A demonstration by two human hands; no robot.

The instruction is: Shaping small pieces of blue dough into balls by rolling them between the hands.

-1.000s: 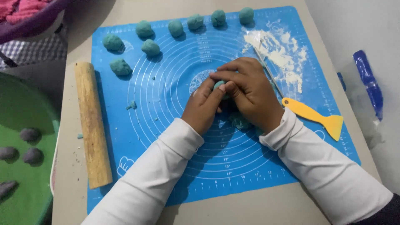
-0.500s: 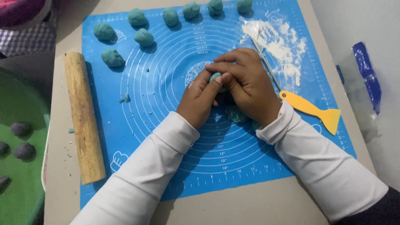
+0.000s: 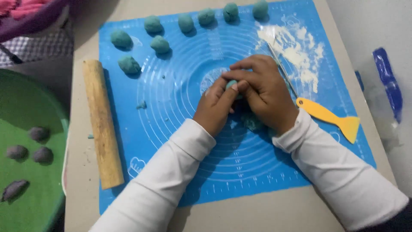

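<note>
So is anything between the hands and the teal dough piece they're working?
Nothing visible: the left hand and right hand both close directly on the small teal dough piece over the blue silicone mat; only its top shows.

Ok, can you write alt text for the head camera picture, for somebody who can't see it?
Two hands, the left hand and right hand, pinch a small teal dough piece together over a blue baking mat. Eight teal dough balls sit along the mat's far side, with a wooden rolling pin at its left edge and a yellow scraper and flour to the right.
</note>
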